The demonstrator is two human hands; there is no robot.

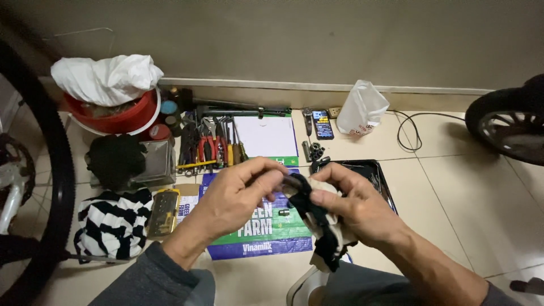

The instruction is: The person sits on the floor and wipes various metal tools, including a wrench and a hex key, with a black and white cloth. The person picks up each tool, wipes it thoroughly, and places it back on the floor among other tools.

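Two bare hands meet above a tiled floor [453,187]; the left hand [235,198] pinches a small dark part [290,182] between closed fingers [266,173], while the right hand [354,204] grips a black-and-cream rag [323,226] that is bunched, grimy and hanging from the fist; part and rag touch at the centre, held over a green and purple printed sheet [266,229] where a small metal socket [284,213] lies loose; pliers and screwdrivers [212,147] line the sheet's far edge, a black tray [374,170] sits just right, a striped cloth [113,221] left; bicycle wheels [54,187] hem both sides, with bare tile open at right.
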